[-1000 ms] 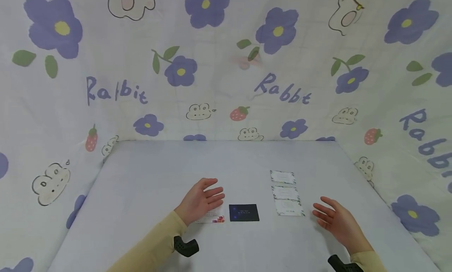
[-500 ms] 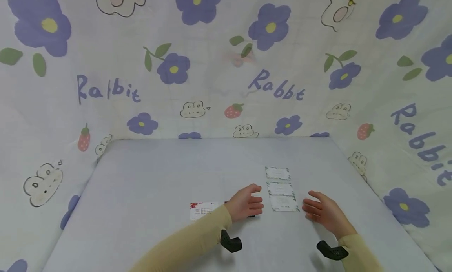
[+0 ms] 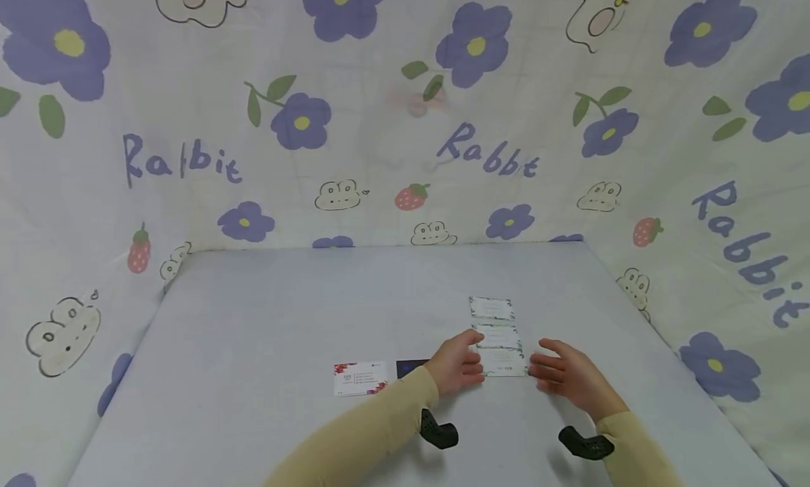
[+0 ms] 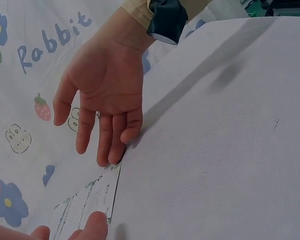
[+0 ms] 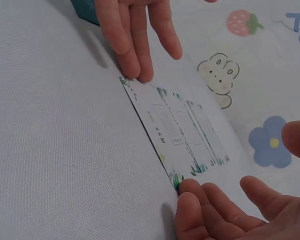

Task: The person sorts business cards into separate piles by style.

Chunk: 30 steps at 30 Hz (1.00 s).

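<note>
Three white cards with green leafy borders lie in a column: the nearest card [image 3: 504, 362], a middle card [image 3: 500, 337] and a far card [image 3: 491, 308]. My left hand [image 3: 454, 366] is at the left side of the nearest card, fingers extended and palm facing right. Opposite it, my right hand [image 3: 572, 378] has its fingertips right at the card's right edge. In the right wrist view, the nearest card [image 5: 152, 125] lies between both sets of fingertips, near two of its corners. Neither hand grips anything.
A white card with red flowers [image 3: 359, 378] lies to the left. Beside it a dark card [image 3: 410, 368] is partly covered by the left sleeve. White cloth covers the table [image 3: 253, 318]; a patterned curtain [image 3: 380, 135] with flowers and rabbits rises behind.
My left hand has swept right, from over the red-flowered card past the dark card to the leafy cards. My right hand has come slightly left toward them. The head view has shifted a little.
</note>
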Each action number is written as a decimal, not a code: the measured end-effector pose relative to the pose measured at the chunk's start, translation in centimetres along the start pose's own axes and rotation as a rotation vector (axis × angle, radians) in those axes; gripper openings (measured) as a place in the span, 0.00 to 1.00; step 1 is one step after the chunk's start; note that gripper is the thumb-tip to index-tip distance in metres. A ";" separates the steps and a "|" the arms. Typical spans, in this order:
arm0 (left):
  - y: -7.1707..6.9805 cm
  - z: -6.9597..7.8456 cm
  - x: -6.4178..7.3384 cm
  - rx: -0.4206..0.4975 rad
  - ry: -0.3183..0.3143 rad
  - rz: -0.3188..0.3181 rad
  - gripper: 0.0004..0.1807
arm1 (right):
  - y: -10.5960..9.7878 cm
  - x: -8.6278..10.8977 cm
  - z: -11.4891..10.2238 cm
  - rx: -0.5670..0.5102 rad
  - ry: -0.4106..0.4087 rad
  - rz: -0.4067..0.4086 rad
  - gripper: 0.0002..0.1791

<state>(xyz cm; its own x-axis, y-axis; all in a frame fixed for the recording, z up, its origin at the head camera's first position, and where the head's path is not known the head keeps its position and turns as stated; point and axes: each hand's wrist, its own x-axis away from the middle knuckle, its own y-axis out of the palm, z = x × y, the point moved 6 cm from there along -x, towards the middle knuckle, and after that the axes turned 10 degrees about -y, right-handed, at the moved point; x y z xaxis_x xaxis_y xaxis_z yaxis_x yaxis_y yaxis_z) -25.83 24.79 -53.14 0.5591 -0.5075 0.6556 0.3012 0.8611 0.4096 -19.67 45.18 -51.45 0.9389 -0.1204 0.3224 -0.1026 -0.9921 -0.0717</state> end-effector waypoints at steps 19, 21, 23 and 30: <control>-0.1 -0.4 -0.5 0.036 0.005 0.011 0.34 | 0.1 -0.4 -0.4 0.053 -0.003 0.036 0.41; -0.1 -0.4 -0.4 0.031 0.006 0.018 0.33 | 0.2 -0.4 -0.4 0.057 -0.002 0.031 0.41; -0.1 -0.4 -0.4 0.024 0.008 0.015 0.34 | 0.3 -0.5 -0.3 0.055 0.001 0.028 0.40; 0.1 -0.5 -0.5 0.008 0.016 0.011 0.34 | 0.3 -0.7 -0.1 0.036 0.015 0.031 0.39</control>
<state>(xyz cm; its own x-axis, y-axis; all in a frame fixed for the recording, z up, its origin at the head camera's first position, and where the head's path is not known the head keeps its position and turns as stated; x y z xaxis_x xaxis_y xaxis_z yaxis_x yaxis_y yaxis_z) -25.73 25.15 -53.74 0.5743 -0.4977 0.6500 0.2888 0.8661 0.4080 -20.43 45.00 -51.57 0.9303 -0.1518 0.3339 -0.1193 -0.9861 -0.1158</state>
